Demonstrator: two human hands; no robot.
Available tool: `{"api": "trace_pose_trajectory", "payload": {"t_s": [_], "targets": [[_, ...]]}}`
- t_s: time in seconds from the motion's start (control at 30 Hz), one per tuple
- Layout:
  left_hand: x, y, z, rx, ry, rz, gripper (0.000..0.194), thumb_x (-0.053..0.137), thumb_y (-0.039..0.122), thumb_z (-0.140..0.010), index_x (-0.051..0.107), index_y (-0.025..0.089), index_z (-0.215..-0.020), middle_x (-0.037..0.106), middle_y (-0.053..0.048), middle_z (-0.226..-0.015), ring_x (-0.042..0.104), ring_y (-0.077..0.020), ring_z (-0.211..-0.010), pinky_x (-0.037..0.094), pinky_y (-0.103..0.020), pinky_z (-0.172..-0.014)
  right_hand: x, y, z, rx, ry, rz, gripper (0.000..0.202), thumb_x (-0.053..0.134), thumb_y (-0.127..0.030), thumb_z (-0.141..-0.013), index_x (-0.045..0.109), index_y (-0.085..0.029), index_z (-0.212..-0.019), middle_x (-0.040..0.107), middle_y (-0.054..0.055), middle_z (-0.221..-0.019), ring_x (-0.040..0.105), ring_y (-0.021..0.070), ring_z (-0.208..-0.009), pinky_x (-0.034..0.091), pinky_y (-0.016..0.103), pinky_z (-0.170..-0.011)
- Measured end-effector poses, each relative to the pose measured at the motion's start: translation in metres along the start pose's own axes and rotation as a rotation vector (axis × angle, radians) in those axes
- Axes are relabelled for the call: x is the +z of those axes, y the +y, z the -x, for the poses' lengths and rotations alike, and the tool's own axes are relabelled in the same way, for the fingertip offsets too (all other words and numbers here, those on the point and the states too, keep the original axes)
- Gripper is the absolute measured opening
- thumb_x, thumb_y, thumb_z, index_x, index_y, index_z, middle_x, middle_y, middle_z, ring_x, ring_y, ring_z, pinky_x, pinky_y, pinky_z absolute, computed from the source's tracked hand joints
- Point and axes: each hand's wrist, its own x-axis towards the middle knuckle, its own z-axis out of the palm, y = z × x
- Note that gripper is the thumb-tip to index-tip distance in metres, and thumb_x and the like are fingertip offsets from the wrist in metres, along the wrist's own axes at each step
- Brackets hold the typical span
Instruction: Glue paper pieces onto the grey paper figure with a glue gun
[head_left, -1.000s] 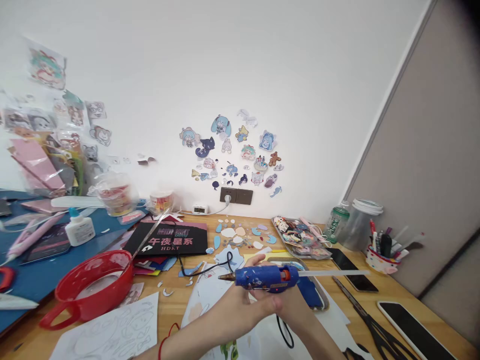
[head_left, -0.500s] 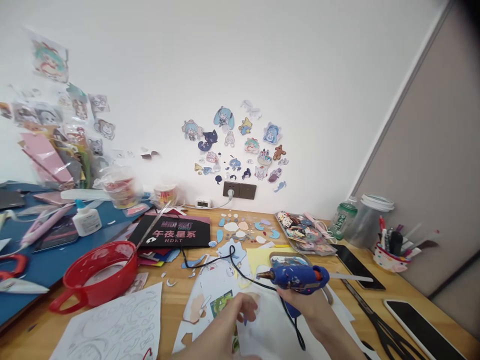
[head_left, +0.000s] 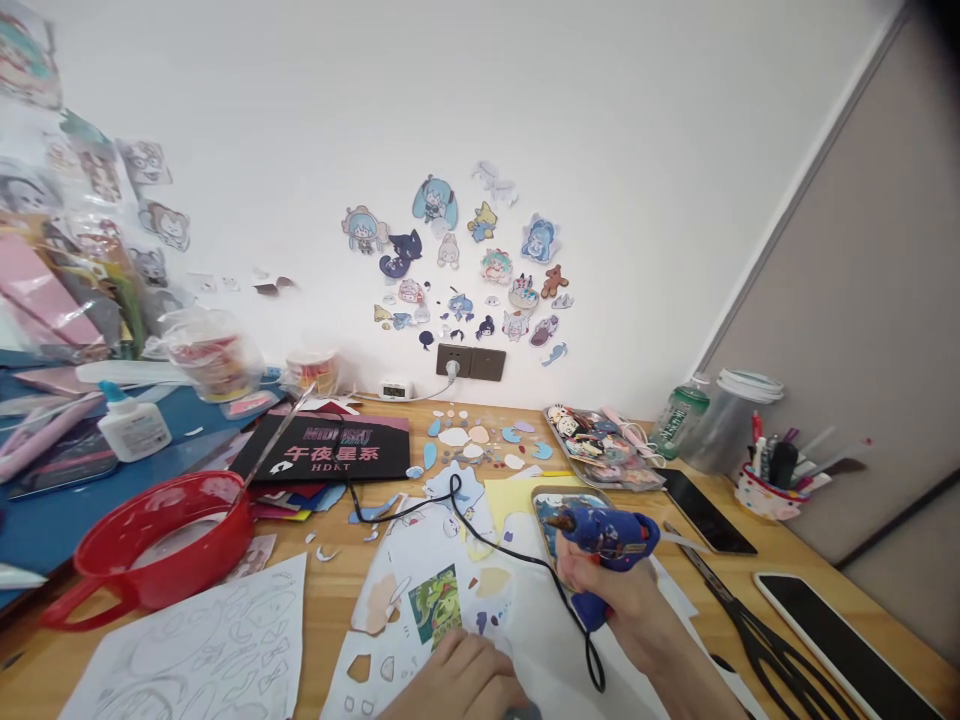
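Observation:
My right hand (head_left: 626, 595) is wrapped round the handle of a blue hot glue gun (head_left: 611, 533). Its nozzle points left, above a small tin (head_left: 541, 503), and a pale glue stick (head_left: 686, 540) protrudes from the rear. A black cord (head_left: 499, 545) trails from the gun across the papers. Low in the view, my left hand (head_left: 469, 680) has its fingers curled downward over the white paper (head_left: 551, 640). What those fingers hold, if anything, is hidden; a small grey patch shows beside them. Just beyond lies a green picture card (head_left: 437, 605) among paper cut-outs (head_left: 491, 583).
On the left stand a red cup (head_left: 165, 540), a glue bottle (head_left: 135, 425) and a sheet of drawings (head_left: 202, 645). Black scissors (head_left: 750, 630), a white phone (head_left: 840, 640) and a pen holder (head_left: 772, 492) are on the right. A black folder (head_left: 330, 450) lies farther back.
My left hand has lowered toward the bottom edge and turned its back up, uncovering the green card. The glue gun has come slightly rightward and up. The whole view has shifted a little.

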Motion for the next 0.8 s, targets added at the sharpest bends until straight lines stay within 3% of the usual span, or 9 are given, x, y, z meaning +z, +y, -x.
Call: {"api": "trace_pose_trajectory", "payload": {"t_s": [0.1,0.33,0.67,0.8], "targets": [[-0.005,-0.002,-0.002,0.034,0.003,0.019,0.025,0.059,0.023,-0.088,0.047,0.018,-0.110,0.064,-0.004,-0.103,0.057,-0.0195,-0.093,0.037,-0.030,-0.082,0.000,-0.006,-0.002,-0.028,-0.058,-0.101,0.035,0.071,-0.039,-0.066,0.043,-0.019,-0.057,0.041,-0.002,-0.060,0.034,0.0115,-0.056,0.026,0.026,-0.053],[-0.011,-0.001,-0.004,0.094,-0.030,0.058,0.024,0.053,0.024,-0.092,0.045,0.018,-0.114,0.067,-0.003,-0.103,0.058,-0.0198,-0.097,0.034,-0.030,-0.085,0.000,-0.006,-0.004,-0.047,-0.057,-0.165,0.032,0.066,-0.031,-0.069,0.041,-0.019,-0.054,0.036,-0.003,-0.058,0.030,0.0105,-0.054,0.019,0.027,-0.052],[-0.012,0.001,-0.001,0.115,-0.011,0.179,0.025,0.044,0.025,-0.095,0.040,0.019,-0.120,0.064,-0.007,-0.102,0.058,-0.0185,-0.091,0.034,-0.032,-0.087,0.003,-0.001,-0.003,-0.066,-0.061,-0.139,0.034,0.068,-0.030,-0.070,0.040,-0.019,-0.054,0.035,-0.004,-0.056,0.029,0.0107,-0.054,0.022,0.027,-0.052],[-0.017,0.001,0.003,0.092,-0.055,0.229,0.031,0.044,0.026,-0.094,0.036,0.020,-0.123,0.060,-0.010,-0.108,0.058,-0.0185,-0.084,0.036,-0.033,-0.085,0.003,-0.003,-0.003,-0.023,0.027,-0.095,0.032,0.070,-0.035,-0.068,0.045,-0.018,-0.057,0.040,-0.003,-0.059,0.033,0.0106,-0.056,0.025,0.026,-0.053]]}}
